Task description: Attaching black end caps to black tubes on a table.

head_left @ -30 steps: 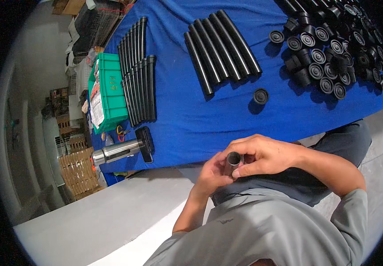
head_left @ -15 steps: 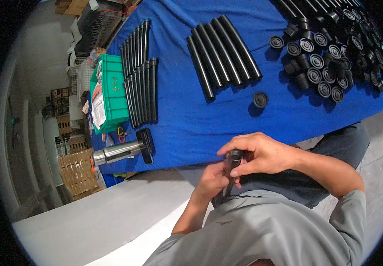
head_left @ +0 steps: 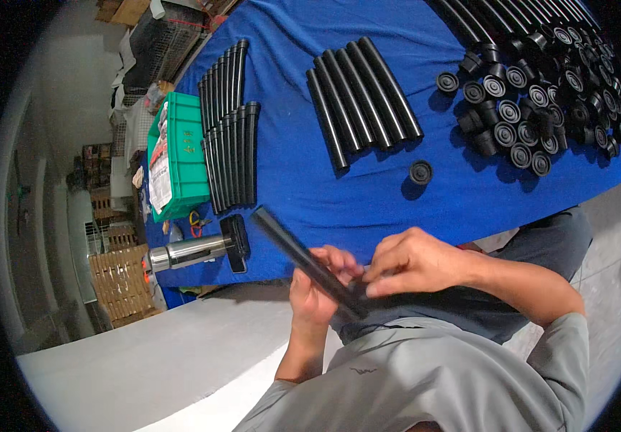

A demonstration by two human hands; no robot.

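A black tube (head_left: 289, 245) slants across my lap, its far end raised toward the left over the table edge. My left hand (head_left: 314, 299) is closed around its lower half, the fingers showing beyond it. Just right of the tube's lower end is my right hand (head_left: 422, 263), its fingers curled in and slightly blurred. Whatever lies between those fingertips is hidden against the dark trousers. A single round black cap (head_left: 420, 172) lies on the blue cloth (head_left: 282, 165) ahead of my right hand. Beyond it, several bare black tubes (head_left: 364, 101) lie side by side.
Many loose black caps (head_left: 509, 111) are heaped at the right, below more tubes (head_left: 461, 18). At the left, two rows of capped tubes (head_left: 233, 155) lie beside a green crate (head_left: 187, 158). A steel flask (head_left: 188, 250) and a black phone-like object (head_left: 236, 243) lie near the edge.
The tube has swung from nearly end-on to a slant, its far end now up and left. My left hand has shifted left; my right hand has drawn back from the tube's upper end.
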